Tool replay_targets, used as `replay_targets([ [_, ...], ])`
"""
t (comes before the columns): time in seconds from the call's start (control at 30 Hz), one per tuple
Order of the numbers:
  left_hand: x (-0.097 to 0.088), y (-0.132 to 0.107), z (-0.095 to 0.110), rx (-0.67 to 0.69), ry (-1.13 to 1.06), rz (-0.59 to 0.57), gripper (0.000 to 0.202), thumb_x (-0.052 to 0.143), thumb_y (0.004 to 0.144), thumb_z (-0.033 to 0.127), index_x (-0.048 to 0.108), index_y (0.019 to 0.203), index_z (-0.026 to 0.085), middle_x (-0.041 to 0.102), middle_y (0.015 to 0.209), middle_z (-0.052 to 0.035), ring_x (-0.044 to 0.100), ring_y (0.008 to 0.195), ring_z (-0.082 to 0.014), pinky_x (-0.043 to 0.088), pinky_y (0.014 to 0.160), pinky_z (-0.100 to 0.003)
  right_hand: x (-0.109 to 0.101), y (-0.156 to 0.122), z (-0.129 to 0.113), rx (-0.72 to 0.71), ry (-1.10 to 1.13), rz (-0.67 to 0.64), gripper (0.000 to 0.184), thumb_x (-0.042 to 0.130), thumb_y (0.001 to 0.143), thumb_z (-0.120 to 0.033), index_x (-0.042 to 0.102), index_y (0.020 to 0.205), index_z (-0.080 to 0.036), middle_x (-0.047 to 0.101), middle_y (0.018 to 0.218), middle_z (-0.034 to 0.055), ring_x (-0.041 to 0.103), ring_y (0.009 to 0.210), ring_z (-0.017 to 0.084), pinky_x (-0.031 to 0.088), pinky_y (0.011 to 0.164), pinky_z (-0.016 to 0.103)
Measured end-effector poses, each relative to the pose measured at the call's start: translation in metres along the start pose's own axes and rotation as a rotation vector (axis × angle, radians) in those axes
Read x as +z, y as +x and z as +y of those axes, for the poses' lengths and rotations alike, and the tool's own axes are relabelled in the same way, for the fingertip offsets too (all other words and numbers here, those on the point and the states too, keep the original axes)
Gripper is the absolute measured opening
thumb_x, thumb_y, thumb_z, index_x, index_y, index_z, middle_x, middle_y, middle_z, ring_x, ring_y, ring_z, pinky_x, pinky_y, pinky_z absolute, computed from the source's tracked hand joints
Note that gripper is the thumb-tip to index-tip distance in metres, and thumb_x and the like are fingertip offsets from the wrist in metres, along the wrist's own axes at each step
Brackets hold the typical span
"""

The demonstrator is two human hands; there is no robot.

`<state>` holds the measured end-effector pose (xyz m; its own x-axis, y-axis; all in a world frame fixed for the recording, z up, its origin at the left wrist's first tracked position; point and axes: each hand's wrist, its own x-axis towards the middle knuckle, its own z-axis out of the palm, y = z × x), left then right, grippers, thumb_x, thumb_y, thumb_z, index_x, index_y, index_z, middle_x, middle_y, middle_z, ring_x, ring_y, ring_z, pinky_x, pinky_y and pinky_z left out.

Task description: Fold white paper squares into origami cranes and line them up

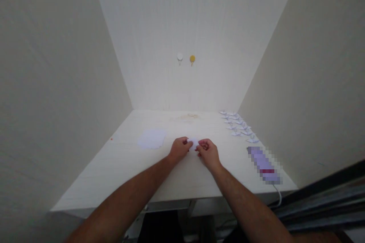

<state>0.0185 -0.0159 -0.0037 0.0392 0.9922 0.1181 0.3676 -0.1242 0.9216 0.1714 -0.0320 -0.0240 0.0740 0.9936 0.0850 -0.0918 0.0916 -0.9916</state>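
Note:
Both my hands meet over the middle of a white table [119, 174]. My left hand [179, 148] and my right hand [208, 151] each pinch one side of a small pale folded paper [194, 143], which lies low between them on the tabletop. The fingers of both hands are curled in on the paper. A small stack of pale paper sheets [151, 138] lies flat to the left of my left hand.
Several small folded paper figures [238, 126] are lined up in rows at the table's back right. A blurred purple flat object [264, 164] with a white cable lies by the right edge. Two round hooks, white [180, 57] and yellow [192, 59], are on the back wall.

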Motion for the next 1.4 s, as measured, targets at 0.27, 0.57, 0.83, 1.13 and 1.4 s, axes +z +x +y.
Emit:
replay_targets([
  [0.27, 0.003, 0.002, -0.005, 0.098, 0.069, -0.039, 0.029, 0.056, 0.076, 0.042, 0.057, 0.061, 0.018, 0.053, 0.054, 0.0027, 0.047, 0.055, -0.0133, 0.033, 0.056, -0.026, -0.002, -0.001, -0.003, 0.001, 0.022, 0.085, 0.031, 0.074, 0.060, -0.031, 0.062, 0.085, -0.017, 0.066, 0.072, -0.0002, 0.059, 0.056, 0.011, 0.050, 0.047, 0.023],
  [0.57, 0.006, 0.005, -0.007, 0.159, 0.064, -0.079, 0.028, 0.056, 0.077, 0.041, 0.056, 0.062, 0.018, 0.051, 0.057, 0.0029, 0.046, 0.057, -0.0128, 0.032, 0.056, -0.026, -0.003, -0.004, -0.004, -0.018, -0.085, 0.100, 0.029, 0.074, 0.065, -0.039, 0.067, 0.081, -0.017, 0.066, 0.064, 0.0000, 0.055, 0.052, 0.011, 0.047, 0.050, 0.024],
  [0.83, 0.007, 0.000, -0.001, 0.180, 0.122, -0.124, 0.033, 0.058, 0.076, 0.042, 0.050, 0.055, 0.018, 0.047, 0.053, 0.0039, 0.042, 0.055, -0.0117, 0.026, 0.054, -0.026, -0.004, -0.005, -0.005, -0.061, -0.156, 0.109, 0.027, 0.072, 0.067, -0.041, 0.072, 0.081, -0.017, 0.070, 0.069, 0.0021, 0.057, 0.058, 0.014, 0.046, 0.055, 0.026],
  [1.13, 0.000, 0.009, -0.006, 0.052, -0.091, -0.008, 0.029, 0.062, 0.070, 0.041, 0.051, 0.057, 0.018, 0.046, 0.054, 0.0051, 0.041, 0.054, -0.0107, 0.032, 0.055, -0.025, 0.003, 0.024, -0.001, 0.087, -0.020, -0.054, 0.030, 0.076, 0.062, -0.043, 0.063, 0.073, -0.017, 0.060, 0.057, -0.0036, 0.053, 0.048, 0.010, 0.047, 0.045, 0.022],
  [1.4, 0.007, 0.043, -0.004, -0.030, -0.163, 0.118, 0.028, 0.066, 0.067, 0.043, 0.057, 0.062, 0.017, 0.052, 0.052, 0.0035, 0.045, 0.052, -0.0116, 0.034, 0.053, -0.025, 0.008, 0.071, -0.001, 0.038, 0.031, -0.104, 0.032, 0.075, 0.064, -0.043, 0.058, 0.069, -0.017, 0.056, 0.058, -0.0056, 0.052, 0.053, 0.008, 0.057, 0.051, 0.024],
])
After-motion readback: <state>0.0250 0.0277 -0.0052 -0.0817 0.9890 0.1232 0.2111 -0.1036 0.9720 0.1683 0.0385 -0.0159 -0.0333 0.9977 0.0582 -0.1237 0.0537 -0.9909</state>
